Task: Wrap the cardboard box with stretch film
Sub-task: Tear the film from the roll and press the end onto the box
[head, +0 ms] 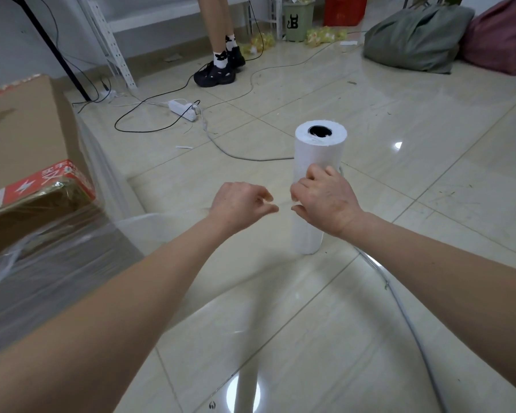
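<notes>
Honestly, my right hand [325,201] grips the upright film roll [319,150]; left hand [239,204] is half-curled, can't tell if it pinches anything. Sloppy tug could topple the roll.

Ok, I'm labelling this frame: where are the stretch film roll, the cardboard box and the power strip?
stretch film roll [318,153]: head view, upper white side wall.
cardboard box [24,126]: head view, bare brown top face.
power strip [181,108]: head view, white casing.
</notes>
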### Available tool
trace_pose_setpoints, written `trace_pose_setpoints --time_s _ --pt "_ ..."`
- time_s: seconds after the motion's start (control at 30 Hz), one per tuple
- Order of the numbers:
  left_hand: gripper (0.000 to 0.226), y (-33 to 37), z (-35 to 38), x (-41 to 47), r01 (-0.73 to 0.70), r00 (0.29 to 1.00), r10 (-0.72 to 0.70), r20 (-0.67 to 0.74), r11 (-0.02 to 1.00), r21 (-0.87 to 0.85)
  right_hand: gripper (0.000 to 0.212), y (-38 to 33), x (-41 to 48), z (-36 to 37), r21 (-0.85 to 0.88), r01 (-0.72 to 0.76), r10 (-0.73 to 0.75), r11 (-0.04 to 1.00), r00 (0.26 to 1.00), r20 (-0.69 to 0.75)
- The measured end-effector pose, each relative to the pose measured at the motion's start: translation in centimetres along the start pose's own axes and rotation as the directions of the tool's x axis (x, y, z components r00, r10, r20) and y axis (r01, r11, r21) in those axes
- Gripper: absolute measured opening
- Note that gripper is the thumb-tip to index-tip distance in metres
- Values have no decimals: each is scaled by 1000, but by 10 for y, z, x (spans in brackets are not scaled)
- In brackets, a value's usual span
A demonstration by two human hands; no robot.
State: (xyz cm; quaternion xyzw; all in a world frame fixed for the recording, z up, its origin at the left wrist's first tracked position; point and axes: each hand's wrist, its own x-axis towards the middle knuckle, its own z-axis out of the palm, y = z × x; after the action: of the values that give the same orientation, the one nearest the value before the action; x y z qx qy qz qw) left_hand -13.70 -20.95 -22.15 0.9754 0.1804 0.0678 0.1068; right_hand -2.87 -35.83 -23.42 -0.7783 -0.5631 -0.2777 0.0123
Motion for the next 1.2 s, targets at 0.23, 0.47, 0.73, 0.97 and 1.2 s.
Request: trace_pose_setpoints --time_s 0.23,0.47,0.73,0.97,1.2 --pt "22 0 11 -12 -152 988 150 24 982 116 23 -13 -2 2 -99 59 -45 993 989 138" --pt "41 12 19 -17 -156 987 160 21 914 374 19 -19 -7 5 13 99 -100 995 993 61" --pt "35 13 28 -22 -189 980 201 2 917 351 18 -14 -16 9 117 106 -105 987 994 -12" --pt "30 -14 17 -15 87 996 -79 -47 975 206 19 -8 -21 14 114 141 -135 983 989 -62" --pt "24 -20 18 -16 -88 996 88 4 988 128 36 -8 -22 19 36 68 -67 997 997 -28"
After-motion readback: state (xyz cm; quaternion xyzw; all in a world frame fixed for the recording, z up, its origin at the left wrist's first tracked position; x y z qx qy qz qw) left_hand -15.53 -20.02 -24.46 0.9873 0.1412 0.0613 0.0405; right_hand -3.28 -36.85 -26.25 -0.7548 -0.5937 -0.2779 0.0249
